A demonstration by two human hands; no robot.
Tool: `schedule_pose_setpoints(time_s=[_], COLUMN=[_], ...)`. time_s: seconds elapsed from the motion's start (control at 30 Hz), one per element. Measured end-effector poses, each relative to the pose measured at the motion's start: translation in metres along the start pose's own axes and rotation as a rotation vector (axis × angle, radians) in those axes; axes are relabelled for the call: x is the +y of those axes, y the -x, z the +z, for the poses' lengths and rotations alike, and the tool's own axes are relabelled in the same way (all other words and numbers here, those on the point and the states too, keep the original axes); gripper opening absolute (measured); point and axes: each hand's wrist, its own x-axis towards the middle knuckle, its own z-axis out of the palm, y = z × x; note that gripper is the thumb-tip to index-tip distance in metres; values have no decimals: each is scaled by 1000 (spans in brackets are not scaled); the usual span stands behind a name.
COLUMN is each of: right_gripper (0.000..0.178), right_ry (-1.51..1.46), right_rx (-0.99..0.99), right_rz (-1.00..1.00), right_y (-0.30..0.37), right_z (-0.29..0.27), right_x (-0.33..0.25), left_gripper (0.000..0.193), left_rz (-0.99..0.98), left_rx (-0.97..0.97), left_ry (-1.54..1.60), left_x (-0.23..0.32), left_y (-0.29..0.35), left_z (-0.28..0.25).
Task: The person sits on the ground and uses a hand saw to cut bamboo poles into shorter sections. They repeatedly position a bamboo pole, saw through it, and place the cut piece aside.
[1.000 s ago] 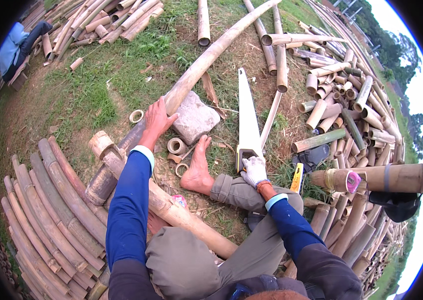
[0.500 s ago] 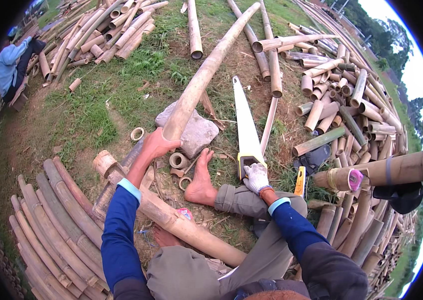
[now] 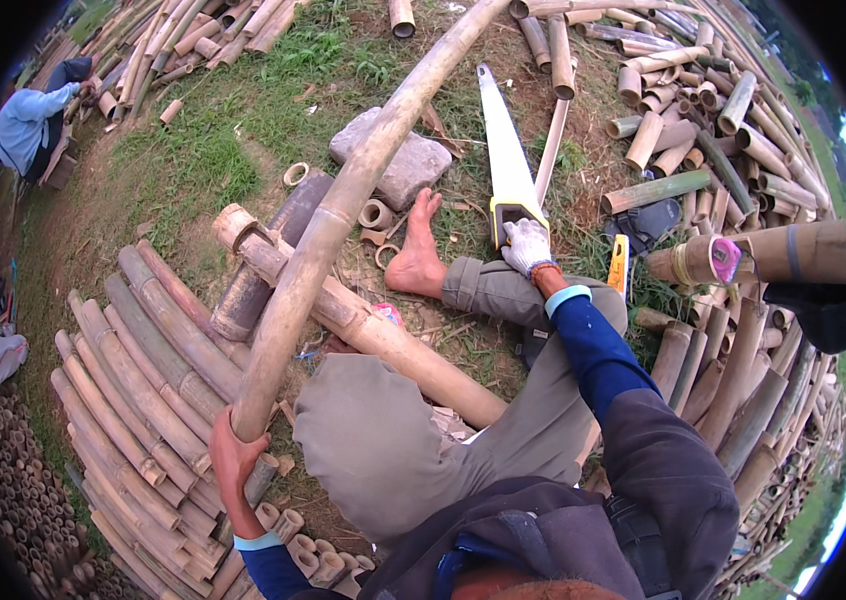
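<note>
My bare left hand (image 3: 236,445) is wrapped round the near end of a long bamboo pole (image 3: 353,190). The pole slants up and away to the right, crossing over a thick bamboo piece (image 3: 383,345) and passing a flat grey stone (image 3: 405,165). In my gloved right hand (image 3: 525,247) is the handle of a handsaw (image 3: 511,150). Its pale blade points away from me, apart from the pole, and its handle is yellow and black. My right hand rests by my bent knee. Under the pole lies a dark, stout bamboo section (image 3: 261,270).
Cut bamboo lengths (image 3: 158,370) are stacked at the left, with a big heap of short pieces (image 3: 693,130) at the right. A propped bamboo (image 3: 803,255) carries a pink item. A yellow-handled tool (image 3: 619,262) stands near my knee. Far left sits another person (image 3: 28,125).
My left hand has drawn the long pole back toward me and to the left, so its near end now lies over the left stack. The saw stays in my right hand.
</note>
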Motion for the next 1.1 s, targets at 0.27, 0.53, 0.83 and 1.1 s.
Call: schedule_pose_setpoints(time_s=[0.27,0.53,0.83,1.1], right_gripper=[40,38,44,53], right_ry=[-361,-155,19,-148], right_rx=[580,619,276,51], right_rz=[-67,120,383,150], right_y=[35,119,33,26], right_z=[-54,-126,-63,15], right_x=[17,48,114,135], left_gripper=[82,91,88,74], left_rz=[-109,-76,-45,-107], left_rx=[259,308,471,842], left_ry=[-82,-183,-215,-191], left_x=[-106,-79,-80,-81], left_y=[69,47,33,56], left_z=[41,48,52,63])
